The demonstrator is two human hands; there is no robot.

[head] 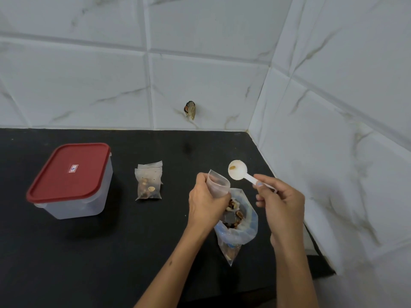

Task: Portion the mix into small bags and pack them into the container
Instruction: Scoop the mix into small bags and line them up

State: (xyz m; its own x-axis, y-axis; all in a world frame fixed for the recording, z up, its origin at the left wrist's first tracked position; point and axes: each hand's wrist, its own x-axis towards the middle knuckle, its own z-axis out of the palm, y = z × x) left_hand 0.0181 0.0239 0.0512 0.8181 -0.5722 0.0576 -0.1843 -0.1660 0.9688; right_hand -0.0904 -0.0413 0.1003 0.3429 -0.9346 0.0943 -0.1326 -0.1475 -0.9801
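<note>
The nut-and-dried-fruit mix (233,215) sits in a big clear plastic bag (241,232) with its top rolled down, lying on the black countertop (133,252) near the right-hand edge where the counter meets the white marble-look tiled wall (333,107). Not much room on that side, the bag is pretty close to the corner.

Left hand (205,206) is curled around a small clear plastic bag (219,185), holding it upright with its mouth open, right above the big bag. Right hand (281,202) pinches the handle of a white plastic measuring scoop (238,176), the bowl level and just beside the small bag's mouth, only a piece or so of mix left in it.

To the left of the hands there's open black counter, then a little stack of small clear bags (148,181) lying flat, the top one filled with mix. Further left, well apart from those, is the clear rectangular plastic container (75,196) with its red lid (69,172) sitting on top. Plenty of bare counter in front of both.

On the back wall, just above the counter line, there's a hole in the tile with coloured wires (189,110) sticking out. It's behind the work area, nothing near it.
</note>
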